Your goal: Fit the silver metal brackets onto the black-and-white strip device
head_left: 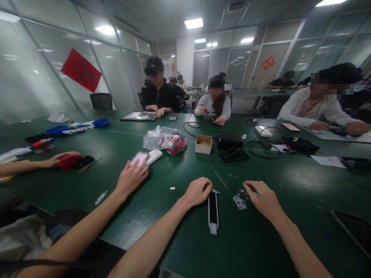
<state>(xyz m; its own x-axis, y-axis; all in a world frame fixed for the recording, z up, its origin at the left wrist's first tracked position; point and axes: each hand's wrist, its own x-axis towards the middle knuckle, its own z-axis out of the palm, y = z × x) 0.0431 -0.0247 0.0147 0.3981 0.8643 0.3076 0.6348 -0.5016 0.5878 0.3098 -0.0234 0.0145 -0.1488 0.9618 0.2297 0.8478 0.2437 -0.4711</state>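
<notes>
My left hand [198, 192] is closed, its fingertips at the far end of a narrow strip-shaped device [213, 210]. The device lies on the table, with a black middle, a pale frame and a light block at its near end. A small metallic piece [216, 191] shows beside those fingertips. To the right, my right hand [262, 199] has thumb and forefinger brought together over some small metal rings [241, 190]; whatever is between them is too small to make out. A flat greyish plate with holes [239, 202] lies just left of that hand.
A co-worker's hand [133, 175] rests on a phone at the left. Farther back are a plastic bag of red parts [166, 139], a small cardboard box [203, 144] and a black case [230, 139] with cables. A phone [352, 227] lies at the right edge.
</notes>
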